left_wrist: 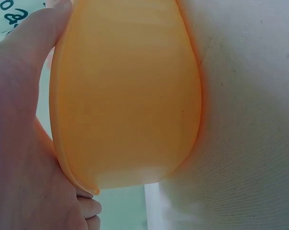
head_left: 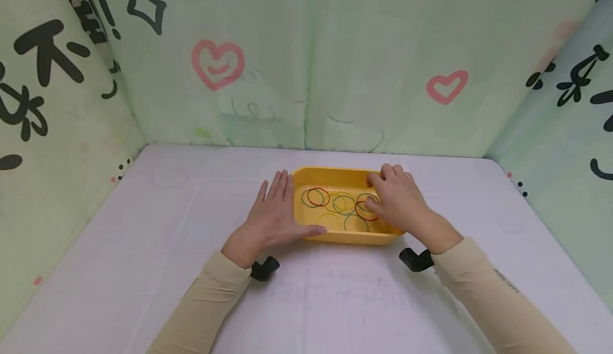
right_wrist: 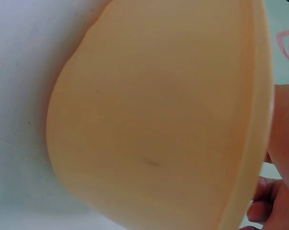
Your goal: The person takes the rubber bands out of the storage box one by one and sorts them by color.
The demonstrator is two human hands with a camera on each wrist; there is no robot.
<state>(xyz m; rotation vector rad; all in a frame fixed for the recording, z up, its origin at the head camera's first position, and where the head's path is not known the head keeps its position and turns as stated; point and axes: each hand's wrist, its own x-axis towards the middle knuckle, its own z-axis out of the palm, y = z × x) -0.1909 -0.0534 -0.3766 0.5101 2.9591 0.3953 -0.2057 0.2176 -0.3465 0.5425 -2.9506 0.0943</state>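
Note:
A yellow plastic tray [head_left: 349,238] lies on the table, with several thin red, green and yellow rubber bands [head_left: 356,215] spread over its bottom. My left hand [head_left: 273,215] rests against the tray's left end, fingers straight and thumb along the front rim. Over the right end reaches my right hand [head_left: 399,199]; its bent index finger and thumb are apart, the thumb tip close to a red and a green band. In the left wrist view the tray's outer wall [left_wrist: 130,96] hides the bands. Likewise, the right wrist view shows mostly outer wall [right_wrist: 159,120].
A white-covered table [head_left: 306,301] stretches around the tray. Behind it hangs a pale green curtain [head_left: 373,50] with hearts and black lettering, and similar panels stand at both sides. A black wrist mount [head_left: 415,260] sits under the right wrist, another [head_left: 265,269] under the left.

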